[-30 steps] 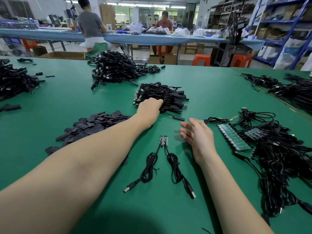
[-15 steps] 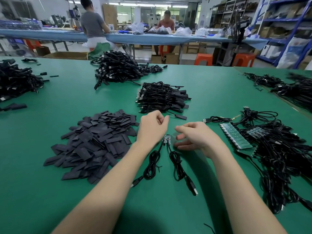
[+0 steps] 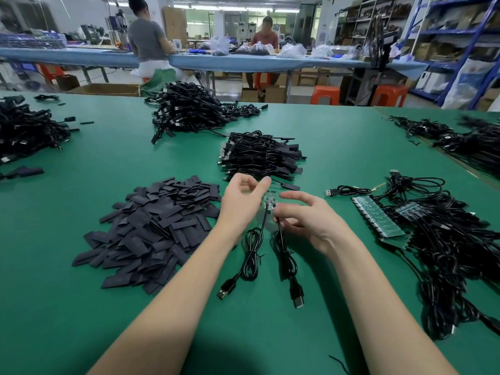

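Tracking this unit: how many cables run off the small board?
2: left cable, coiled near the left hand; right cable, pinched by the right hand. None seems hidden.

Both arms are bare: the left forearm (image 3: 167,301) and the right forearm (image 3: 378,293) come in slim and smooth from the lower edge. The left hand (image 3: 243,204) and right hand (image 3: 305,220) are bare too (their slender fingertips are blurred).

Both bare forearms reach forward over the worktop (image 3: 351,147), hands close together just above it. The left hand (image 3: 243,204) curls loosely, thumb raised, its grip blurred. The right hand (image 3: 305,217) extends its forefinger while thumb and lower fingers pinch a black cable (image 3: 284,253).
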{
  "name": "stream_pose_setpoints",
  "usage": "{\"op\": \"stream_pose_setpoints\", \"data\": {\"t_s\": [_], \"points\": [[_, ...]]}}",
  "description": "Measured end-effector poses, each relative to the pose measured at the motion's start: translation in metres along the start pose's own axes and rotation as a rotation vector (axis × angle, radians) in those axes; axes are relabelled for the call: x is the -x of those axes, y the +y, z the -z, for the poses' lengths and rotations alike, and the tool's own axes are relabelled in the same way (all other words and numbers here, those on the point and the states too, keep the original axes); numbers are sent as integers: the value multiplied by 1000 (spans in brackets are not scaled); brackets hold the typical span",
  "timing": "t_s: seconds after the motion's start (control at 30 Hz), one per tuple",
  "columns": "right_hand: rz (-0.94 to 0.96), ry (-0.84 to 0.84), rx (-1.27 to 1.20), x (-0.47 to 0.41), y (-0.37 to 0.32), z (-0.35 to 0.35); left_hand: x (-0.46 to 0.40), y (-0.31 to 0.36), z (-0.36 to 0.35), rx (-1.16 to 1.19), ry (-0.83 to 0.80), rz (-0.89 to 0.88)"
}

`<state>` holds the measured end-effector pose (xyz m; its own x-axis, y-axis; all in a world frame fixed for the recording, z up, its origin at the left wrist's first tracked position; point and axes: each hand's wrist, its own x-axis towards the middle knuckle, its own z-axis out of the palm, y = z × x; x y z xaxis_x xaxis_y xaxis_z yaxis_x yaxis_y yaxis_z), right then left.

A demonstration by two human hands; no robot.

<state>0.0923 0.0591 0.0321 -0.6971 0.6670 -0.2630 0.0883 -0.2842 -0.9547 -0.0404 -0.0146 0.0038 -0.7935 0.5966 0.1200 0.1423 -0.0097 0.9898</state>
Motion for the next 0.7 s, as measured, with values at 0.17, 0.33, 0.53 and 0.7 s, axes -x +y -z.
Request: {"op": "stream_pose_setpoints", "data": {"t_s": [0.17, 0.33, 0.53, 0.7], "points": [[69, -38, -65, -1, 0, 6, 11, 4, 2, 389, -283, 211], [34, -87, -194, -3, 0, 4, 14, 11, 5, 552, -393, 289], [-125, -90, -392, -5, 3, 7, 17, 11, 8, 552, -464, 348], [-241, -104, -531, -2, 3, 6, 17, 12, 7, 592, -485, 410]]}}
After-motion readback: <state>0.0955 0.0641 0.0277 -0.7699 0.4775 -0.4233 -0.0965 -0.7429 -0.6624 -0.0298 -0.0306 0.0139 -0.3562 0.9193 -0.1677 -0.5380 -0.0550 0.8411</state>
